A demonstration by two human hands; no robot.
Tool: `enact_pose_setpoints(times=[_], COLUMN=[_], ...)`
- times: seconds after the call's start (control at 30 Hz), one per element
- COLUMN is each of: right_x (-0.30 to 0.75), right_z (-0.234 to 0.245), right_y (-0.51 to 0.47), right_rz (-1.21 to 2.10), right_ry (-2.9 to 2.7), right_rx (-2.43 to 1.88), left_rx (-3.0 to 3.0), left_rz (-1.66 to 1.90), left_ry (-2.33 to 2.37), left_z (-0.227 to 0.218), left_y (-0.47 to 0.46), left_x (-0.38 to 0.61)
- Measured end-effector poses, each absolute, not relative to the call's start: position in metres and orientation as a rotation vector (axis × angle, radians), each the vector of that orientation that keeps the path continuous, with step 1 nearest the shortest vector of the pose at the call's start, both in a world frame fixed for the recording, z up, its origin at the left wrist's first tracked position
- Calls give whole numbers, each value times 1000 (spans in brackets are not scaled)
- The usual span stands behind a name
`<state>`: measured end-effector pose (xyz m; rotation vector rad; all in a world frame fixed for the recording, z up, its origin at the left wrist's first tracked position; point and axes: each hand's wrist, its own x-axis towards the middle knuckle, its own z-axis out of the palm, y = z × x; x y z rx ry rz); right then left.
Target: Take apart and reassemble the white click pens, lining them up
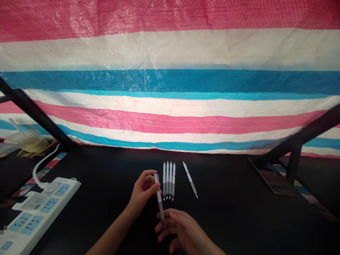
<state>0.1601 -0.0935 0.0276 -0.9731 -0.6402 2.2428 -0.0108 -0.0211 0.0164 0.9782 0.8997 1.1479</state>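
Note:
My left hand [145, 189] pinches a white pen [159, 199] with a grey grip near its clip end, the tip pointing down toward me. Close by the pen's lower end is my right hand [179, 226], its fingers curved and apart; whether they touch the pen I cannot tell. Just beyond lies a row of several matching pens [169, 180], side by side with their tips toward me. Another single pen [190, 179] rests at a slant to the right of that row.
A white power strip [53, 209] with a plugged-in cord lies at the left on the black table [225, 216]. On the right, a dark flat device [271, 177] sits by a black frame post. A striped tarp [170, 81] hangs behind. A plastic cup [25, 138] stands far left.

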Motion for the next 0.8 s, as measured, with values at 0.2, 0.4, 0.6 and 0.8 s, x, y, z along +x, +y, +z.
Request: enact_pose_setpoints(times=[0.2,0.4,0.6,0.8], right_x=[160,160,159,159], right_z=[29,28,29,29], right_y=[-94,-94,-93,-93], right_rz=[2223,2226,2235,2229], right_ry=[-623,-616,-586,-593], right_rx=[-1018,-1001,-1011,-1018], left_rx=[963,947,958,905], left_rz=[1166,1191,1238,1234], left_ry=[924,944,1005,966], left_z=[17,17,17,15], left_y=[-20,-20,-19,-20], left_x=[-11,-11,-12,-11])
